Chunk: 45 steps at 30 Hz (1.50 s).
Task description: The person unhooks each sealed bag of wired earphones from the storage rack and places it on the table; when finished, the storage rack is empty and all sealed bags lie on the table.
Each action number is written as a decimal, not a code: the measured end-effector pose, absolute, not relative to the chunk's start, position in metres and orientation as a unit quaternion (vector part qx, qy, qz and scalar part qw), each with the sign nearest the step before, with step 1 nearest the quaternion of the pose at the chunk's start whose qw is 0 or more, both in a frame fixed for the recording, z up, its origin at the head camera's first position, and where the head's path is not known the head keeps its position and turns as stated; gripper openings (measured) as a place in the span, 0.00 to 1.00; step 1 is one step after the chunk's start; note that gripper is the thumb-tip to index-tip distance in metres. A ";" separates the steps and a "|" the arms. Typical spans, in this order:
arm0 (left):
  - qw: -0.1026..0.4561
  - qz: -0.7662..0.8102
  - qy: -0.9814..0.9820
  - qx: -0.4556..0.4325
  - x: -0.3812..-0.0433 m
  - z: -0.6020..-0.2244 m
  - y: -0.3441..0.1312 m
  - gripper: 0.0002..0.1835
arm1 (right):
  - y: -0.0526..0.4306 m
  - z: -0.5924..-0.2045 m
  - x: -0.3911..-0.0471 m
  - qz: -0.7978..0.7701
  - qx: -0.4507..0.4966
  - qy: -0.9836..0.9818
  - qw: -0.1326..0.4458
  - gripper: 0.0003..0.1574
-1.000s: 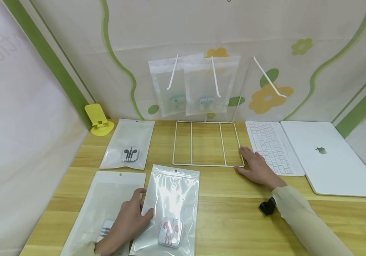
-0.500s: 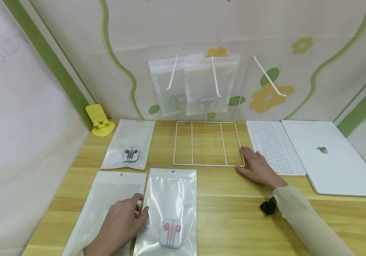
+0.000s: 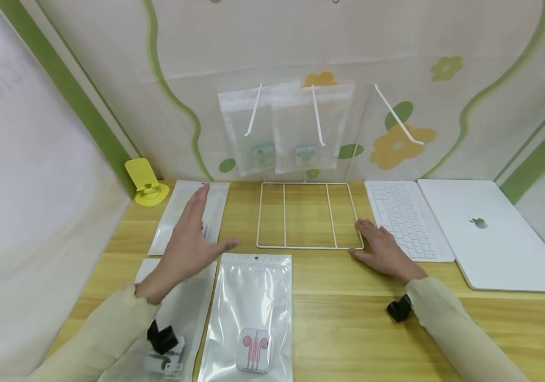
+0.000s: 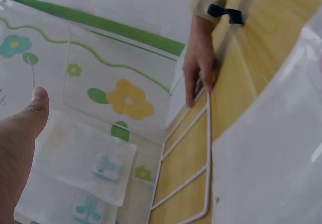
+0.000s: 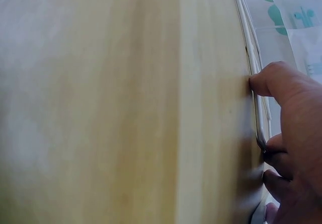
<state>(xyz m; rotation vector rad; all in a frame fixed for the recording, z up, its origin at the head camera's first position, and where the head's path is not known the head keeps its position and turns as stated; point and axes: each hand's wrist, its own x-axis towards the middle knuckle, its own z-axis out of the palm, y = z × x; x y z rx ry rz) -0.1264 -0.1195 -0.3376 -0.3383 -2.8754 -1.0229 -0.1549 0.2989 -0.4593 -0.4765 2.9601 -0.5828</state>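
Note:
My left hand (image 3: 187,246) is raised with straight fingers and the thumb spread, holding nothing. Behind it lie a clear bag (image 3: 217,204) at the back left and another bag (image 3: 191,305) in front, both partly covered by the hand and arm. To its right a glossy bag (image 3: 244,284) with boxed pink earphones (image 3: 254,349) lies flat. My right hand (image 3: 383,252) grips the front right corner of the white wire rack's base (image 3: 308,248). In the right wrist view the thumb (image 5: 261,80) presses on the wire, with curled fingers at the corner.
Two bags with pale blue earphones, a left one (image 3: 236,124) and a right one (image 3: 296,127), hang from the rack's hooks; the right hook (image 3: 396,118) is bare. A yellow phone stand (image 3: 143,178) is at left, a keyboard (image 3: 401,212) and laptop (image 3: 492,244) at right.
My left hand has left the glossy bag's edge and moved up and away toward the back left bag, its fingers straightening. The glossy bag shifted slightly and now lies flat. The right hand stays put.

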 end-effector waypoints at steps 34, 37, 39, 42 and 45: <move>0.028 -0.630 -0.776 -0.026 -0.307 -0.332 0.007 0.43 | 0.295 -0.457 -0.155 -0.196 -0.148 0.968 0.050 0.48; 0.034 -0.641 -0.766 -0.024 -0.311 -0.336 0.014 0.36 | 0.295 -0.459 -0.155 -0.194 -0.147 0.969 0.050 0.48; 0.037 -0.645 -0.763 -0.015 -0.315 -0.339 0.018 0.33 | 0.296 -0.460 -0.156 -0.193 -0.147 0.969 0.049 0.48; 0.037 -0.652 -0.757 0.000 -0.322 -0.343 0.021 0.28 | 0.296 -0.461 -0.156 -0.192 -0.149 0.969 0.047 0.48; 0.041 -0.654 -0.756 0.004 -0.328 -0.348 0.024 0.21 | 0.295 -0.461 -0.156 -0.194 -0.148 0.969 0.044 0.48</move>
